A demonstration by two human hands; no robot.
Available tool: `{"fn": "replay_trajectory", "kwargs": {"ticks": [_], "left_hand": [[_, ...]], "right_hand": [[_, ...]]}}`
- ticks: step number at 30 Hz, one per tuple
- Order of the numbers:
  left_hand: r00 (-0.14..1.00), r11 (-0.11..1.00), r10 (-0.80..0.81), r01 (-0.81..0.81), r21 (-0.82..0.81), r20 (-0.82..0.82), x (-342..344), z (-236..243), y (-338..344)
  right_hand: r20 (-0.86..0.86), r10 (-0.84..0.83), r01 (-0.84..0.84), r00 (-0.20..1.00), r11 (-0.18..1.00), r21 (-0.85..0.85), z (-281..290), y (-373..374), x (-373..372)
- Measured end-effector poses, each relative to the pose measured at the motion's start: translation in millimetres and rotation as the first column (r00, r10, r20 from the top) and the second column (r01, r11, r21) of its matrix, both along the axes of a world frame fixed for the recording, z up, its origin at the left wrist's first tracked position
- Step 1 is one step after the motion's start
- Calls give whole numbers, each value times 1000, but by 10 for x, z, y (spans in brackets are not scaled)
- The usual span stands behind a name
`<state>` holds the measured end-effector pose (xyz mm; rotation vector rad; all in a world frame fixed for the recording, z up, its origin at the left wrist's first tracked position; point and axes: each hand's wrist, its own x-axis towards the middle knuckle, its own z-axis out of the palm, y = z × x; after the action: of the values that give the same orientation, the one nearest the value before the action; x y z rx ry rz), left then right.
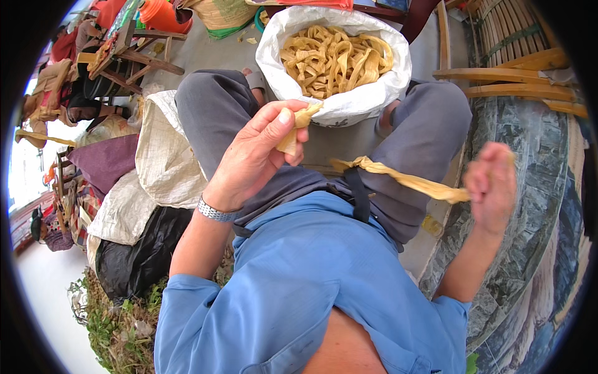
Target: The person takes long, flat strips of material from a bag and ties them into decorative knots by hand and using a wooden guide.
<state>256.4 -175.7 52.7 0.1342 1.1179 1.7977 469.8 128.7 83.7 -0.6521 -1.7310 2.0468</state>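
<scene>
My left hand [258, 140], with a metal watch band at its wrist, pinches a short, folded yellow-tan strip [304, 118] between thumb and fingers. It is held just in front of a white woven sack [271, 68] between my knees. Inside the sack lies a heap of similar curled strips [339, 62]. Out to the right, my right hand [491, 187] is blurred by motion and closed on the end of a long, twisted yellow-tan strip [411, 181]. That strip stretches leftward over my right thigh, and its far end hangs loose, apart from the left hand.
A wooden stool [146, 59] stands at the far left, near an orange container [165, 17]. Pale woven sacks [165, 156] and a black plastic bag [140, 255] lie at my left, beside plant clippings [124, 330]. Wooden slatted furniture [511, 75] stands at the far right.
</scene>
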Motion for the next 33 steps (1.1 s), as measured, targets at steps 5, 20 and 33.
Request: {"fn": "replay_trajectory", "kwargs": {"ticks": [5,20,33], "left_hand": [[999,998,-40,41,41,-19,40,92,85],[952,997,-45,22,-78,-303,130,64,89],[833,942,-317,221,-254,-454,191,93,87]], "right_hand": [[262,-401,403,878,914,47,-176,459,585],[320,-462,-68,827,484,873,-905,144,293],[153,332,-354,931,924,146,-289,-1257,-718]]}}
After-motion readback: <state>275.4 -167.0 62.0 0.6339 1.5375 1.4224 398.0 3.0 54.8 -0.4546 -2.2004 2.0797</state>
